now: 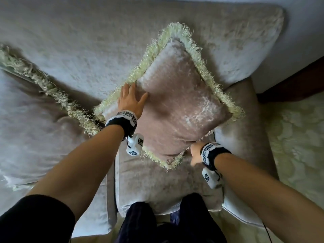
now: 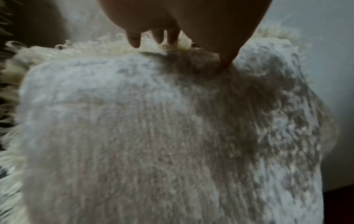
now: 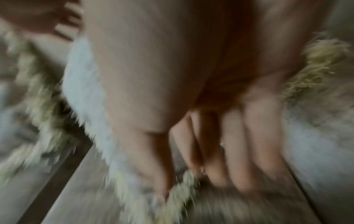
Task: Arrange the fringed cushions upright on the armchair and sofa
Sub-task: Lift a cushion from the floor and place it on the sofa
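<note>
A pinkish-beige velvet cushion with cream fringe stands on one corner on the sofa seat, leaning toward the back cushion. My left hand grips its left edge, fingers over the fringe and thumb pressed on the face; the left wrist view shows this hand on the cushion. My right hand holds the lower right edge, partly hidden under it. In the blurred right wrist view, the right hand has fringe between thumb and fingers. A second fringed cushion lies flat at the left.
The sofa's padded armrest rises just right of the cushion. Beyond it are a pale patterned floor covering and a piece of dark wood furniture. My legs stand against the seat's front edge.
</note>
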`<state>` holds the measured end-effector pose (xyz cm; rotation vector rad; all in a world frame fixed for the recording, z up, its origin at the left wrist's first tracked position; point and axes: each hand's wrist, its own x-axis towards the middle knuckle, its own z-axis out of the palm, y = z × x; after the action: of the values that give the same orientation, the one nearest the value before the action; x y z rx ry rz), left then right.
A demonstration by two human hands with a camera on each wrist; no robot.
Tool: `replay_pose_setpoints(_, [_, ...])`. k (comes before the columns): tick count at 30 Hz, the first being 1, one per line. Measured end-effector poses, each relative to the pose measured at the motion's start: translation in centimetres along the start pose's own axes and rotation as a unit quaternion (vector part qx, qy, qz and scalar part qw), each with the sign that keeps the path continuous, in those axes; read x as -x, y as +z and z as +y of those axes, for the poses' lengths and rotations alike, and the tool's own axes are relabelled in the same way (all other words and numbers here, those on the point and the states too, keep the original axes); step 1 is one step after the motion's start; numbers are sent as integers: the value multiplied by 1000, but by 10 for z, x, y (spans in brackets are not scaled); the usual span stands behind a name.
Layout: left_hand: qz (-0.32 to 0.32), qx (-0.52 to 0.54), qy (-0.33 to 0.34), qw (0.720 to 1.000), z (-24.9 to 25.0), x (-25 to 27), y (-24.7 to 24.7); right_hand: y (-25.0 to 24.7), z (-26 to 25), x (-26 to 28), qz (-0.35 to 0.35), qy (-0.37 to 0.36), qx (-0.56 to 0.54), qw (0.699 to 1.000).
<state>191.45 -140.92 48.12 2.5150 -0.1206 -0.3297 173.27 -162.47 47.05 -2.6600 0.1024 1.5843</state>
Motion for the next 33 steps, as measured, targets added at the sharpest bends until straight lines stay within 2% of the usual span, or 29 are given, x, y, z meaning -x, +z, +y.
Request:
replay_pose_setpoints(1, [7, 0, 7, 1000, 6, -4, 0, -13, 4, -2, 99, -5, -41, 994])
replay_pose_setpoints(2, [19, 7, 10, 1000, 11, -6, -1, -31, 9, -5, 233, -8, -89, 968])
replay_pose_setpoints(4, [31, 12, 8, 999, 16, -11, -3, -71, 19, -9, 475, -28, -98, 874])
replay_pose_setpoints(5, [28, 4, 5, 1000, 17, -13, -5, -90, 21, -7, 544, -48, -59, 835])
replay_pose_setpoints(6, [19, -5, -3, 1000, 19, -14, -7, -107, 23, -7, 577, -70, -8, 814])
replay_pose_setpoints(8, [21, -10, -12, 1000, 24, -18, -11, -128, 17, -8, 561, -117, 104, 813])
replay_pose_setpoints(11, [44, -39, 10, 998, 38, -28, -25, -125, 7, -32, 480, -178, 218, 831])
replay_pose_setpoints(13, [45, -19, 5, 999, 43, -35, -39, -134, 14, -40, 463, -177, 250, 832])
replay_pose_setpoints(15, [49, 18, -10, 999, 45, -41, -49, -153, 31, -40, 475, -129, 245, 835])
replay_pose_setpoints(18, [59, 28, -14, 998, 47, -41, -47, -166, 48, -35, 481, -28, 154, 863])
replay_pose_setpoints(21, [20, 20, -29, 999, 51, -39, -48, -158, 43, -24, 457, 31, 39, 888])
replay_pose_setpoints(23, [8, 8, -37, 999, 53, -40, -58, -153, 35, -13, 452, 65, -25, 889])
replay_pose_setpoints(25, [6, -1, -46, 999, 53, -35, -73, -151, 26, 1, 448, 133, -79, 881])
replay_pose_setpoints(27, [-8, -28, -54, 998, 49, -27, -87, -154, 21, 18, 404, 188, -169, 879])
replay_pose_setpoints(29, [-14, -38, -60, 997, 43, -13, -102, -160, 12, 42, 358, 174, -245, 884])
replay_pose_setpoints(33, [-24, -40, -68, 997, 46, 14, -134, -175, -13, 80, 329, 65, -309, 890])
